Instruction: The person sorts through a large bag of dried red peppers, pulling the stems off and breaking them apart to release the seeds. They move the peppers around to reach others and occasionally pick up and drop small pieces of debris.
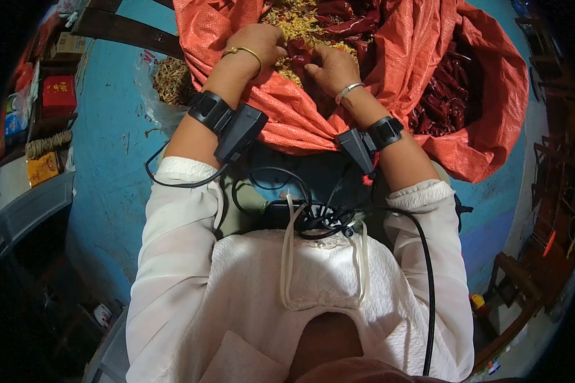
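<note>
Blue-painted floor (108,166) is showing all around the seated person, with a cluttered shelf (35,191) running along the left edge. Dried red chilies (348,25) are lying mixed with a heap of pale yellow seeds (294,19) in the open mouth of an orange woven sack (390,89), which is sagging on the floor just in front of the knees. More chilies are showing dark inside a fold at its right side. Both hands are working in the pile, close together. The left hand (257,41) is lying palm down on the seeds, its fingers bending into the heap with the tips hidden, so I am not able to tell whether they are closing on anything. The right hand (331,67) is curling its fingers toward a few chilies between the two hands, and whether it is pinching one is not showing either. By my judgement the work is going best with light pinches near a pod's stem end, since dry pods are likely cracking under a hard squeeze, and with the sack's rim being held folded down. Both forearms are reaching forward and down, a gold bangle (244,51) circling the left wrist and a silver bangle (350,91) the right, each arm carrying a black strapped unit (230,124) whose cables (313,217) are looping back over the lap.
</note>
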`<state>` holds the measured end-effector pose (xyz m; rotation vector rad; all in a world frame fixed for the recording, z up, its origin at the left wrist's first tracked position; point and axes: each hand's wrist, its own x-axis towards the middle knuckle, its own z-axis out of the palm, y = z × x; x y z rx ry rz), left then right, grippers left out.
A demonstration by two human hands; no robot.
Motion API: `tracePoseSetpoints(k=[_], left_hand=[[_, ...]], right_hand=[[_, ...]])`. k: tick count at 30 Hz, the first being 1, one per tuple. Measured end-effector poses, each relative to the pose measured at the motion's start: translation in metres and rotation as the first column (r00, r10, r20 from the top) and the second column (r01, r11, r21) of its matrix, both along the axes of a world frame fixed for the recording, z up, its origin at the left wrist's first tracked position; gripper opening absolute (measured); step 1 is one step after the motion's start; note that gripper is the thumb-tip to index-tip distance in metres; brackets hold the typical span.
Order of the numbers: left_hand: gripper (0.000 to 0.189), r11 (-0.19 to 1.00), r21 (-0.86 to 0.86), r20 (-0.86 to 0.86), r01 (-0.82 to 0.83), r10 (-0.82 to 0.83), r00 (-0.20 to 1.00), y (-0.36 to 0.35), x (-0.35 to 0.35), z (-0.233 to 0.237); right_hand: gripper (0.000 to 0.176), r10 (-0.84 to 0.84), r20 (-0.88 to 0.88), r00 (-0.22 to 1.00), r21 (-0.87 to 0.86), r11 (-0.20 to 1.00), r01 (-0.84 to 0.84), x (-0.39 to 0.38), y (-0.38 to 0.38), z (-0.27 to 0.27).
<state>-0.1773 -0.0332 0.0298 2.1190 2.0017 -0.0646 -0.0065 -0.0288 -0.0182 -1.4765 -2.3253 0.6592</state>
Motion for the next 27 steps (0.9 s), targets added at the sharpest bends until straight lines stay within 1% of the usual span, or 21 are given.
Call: tracePoseSetpoints(k=[1, 2, 3, 4, 5, 6, 7, 8, 10, 11, 13, 16, 19, 20, 21, 22, 23, 24, 25, 26, 27], left_hand=[[0.024, 0.996, -0.079, 0.126, 0.029, -0.019, 0.992, 0.0, 0.001, 0.001], [0.024, 0.996, -0.079, 0.124, 0.029, -0.019, 0.992, 0.001, 0.001, -0.002], [0.022, 0.999, -0.032, 0.172, 0.023, -0.017, 0.985, 0.002, 0.003, -0.006], [0.02, 1.0, 0.017, 0.219, 0.015, -0.018, 0.976, 0.003, 0.003, -0.009], [0.02, 1.0, 0.019, 0.218, 0.017, -0.021, 0.976, 0.004, 0.002, -0.012], [0.02, 1.0, 0.012, 0.387, -0.002, -0.003, 0.922, 0.004, 0.003, -0.01], [0.02, 1.0, 0.002, 0.545, -0.021, 0.017, 0.838, 0.004, 0.004, -0.007], [0.02, 1.0, 0.007, 0.545, -0.02, 0.013, 0.838, 0.002, 0.005, -0.005], [0.02, 0.971, 0.238, 0.635, -0.015, -0.144, 0.759, -0.003, 0.009, 0.003], [0.02, 0.971, 0.239, 0.636, -0.014, -0.146, 0.758, -0.004, 0.011, 0.006], [0.02, 0.938, 0.344, 0.581, 0.041, -0.247, 0.775, -0.006, 0.014, 0.008], [0.021, 0.933, 0.356, 0.586, 0.058, -0.271, 0.763, -0.006, 0.013, 0.007], [0.021, 0.949, 0.31, 0.57, 0.058, -0.234, 0.788, -0.008, 0.012, 0.012], [0.021, 0.949, 0.309, 0.569, 0.058, -0.234, 0.788, -0.006, 0.007, 0.011], [0.022, 0.945, 0.321, 0.427, 0.061, -0.202, 0.881, -0.001, -0.002, 0.007], [0.023, 0.942, 0.33, 0.271, 0.067, -0.162, 0.949, 0.002, -0.011, 0.004], [0.022, 0.96, 0.281, 0.159, 0.004, -0.05, 0.986, 0.003, -0.018, 0.001], [0.023, 0.991, 0.133, 0.041, -0.017, 0.011, 0.999, 0.001, -0.022, 0.013], [0.023, 0.989, 0.141, -0.022, -0.045, 0.048, 0.999, 0.0, -0.03, 0.01], [0.024, 0.986, 0.153, -0.085, -0.071, 0.085, 0.993, -0.001, -0.038, 0.008], [0.024, 0.986, 0.152, -0.09, -0.071, 0.085, 0.992, -0.002, -0.043, 0.01]], right_hand=[[0.028, 0.0, -0.003, 1.0, 0.0, 1.0, 0.0, -0.001, 0.0, -0.001], [0.026, 0.004, -0.096, 0.995, -0.023, 1.0, -0.007, -0.001, 0.0, -0.003], [0.025, 0.007, -0.188, 0.982, -0.046, 0.999, -0.016, -0.001, 0.0, -0.005], [0.025, 0.006, -0.189, 0.982, -0.045, 0.999, -0.014, -0.002, 0.0, -0.005], [0.024, 0.004, -0.282, 0.959, 0.05, 0.999, 0.011, -0.002, 0.0, -0.005], [0.022, 0.012, -0.371, 0.928, 0.144, 0.989, 0.045, -0.002, 0.001, -0.004], [0.022, 0.012, -0.371, 0.929, 0.148, 0.988, 0.046, -0.002, 0.002, -0.002], [0.021, 0.032, -0.457, 0.889, 0.216, 0.973, 0.076, -0.002, 0.003, -0.001], [0.019, 0.059, -0.537, 0.842, 0.281, 0.953, 0.112, -0.001, 0.003, 0.005], [0.019, 0.045, -0.543, 0.838, 0.285, 0.949, 0.133, 0.0, 0.003, 0.008], [0.018, 0.03, -0.549, 0.836, 0.288, 0.945, 0.155, 0.002, 0.004, 0.01], [0.018, 0.087, -0.531, 0.843, 0.36, 0.924, 0.131, 0.004, 0.008, 0.008], [0.019, 0.063, -0.521, 0.852, 0.309, 0.944, 0.119, 0.005, 0.006, 0.014], [0.02, 0.0, -0.523, 0.852, 0.204, 0.971, 0.125, 0.005, 0.006, 0.016], [0.021, -0.063, -0.518, 0.853, 0.095, 0.987, 0.131, 0.004, 0.005, 0.017], [0.021, -0.064, -0.52, 0.852, 0.091, 0.987, 0.13, 0.004, 0.008, 0.012], [0.022, -0.141, -0.579, 0.803, -0.021, 0.987, 0.159, 0.003, 0.016, 0.004], [0.023, -0.222, -0.627, 0.747, -0.135, 0.975, 0.176, 0.0, 0.018, 0.009], [0.024, -0.316, -0.713, 0.626, -0.267, 0.948, 0.174, 0.0, 0.017, 0.017], [0.024, -0.333, -0.799, 0.5, -0.31, 0.942, 0.132, 0.0, 0.019, 0.019], [0.024, -0.353, -0.809, 0.469, -0.34, 0.933, 0.117, 0.0, 0.021, 0.018]])
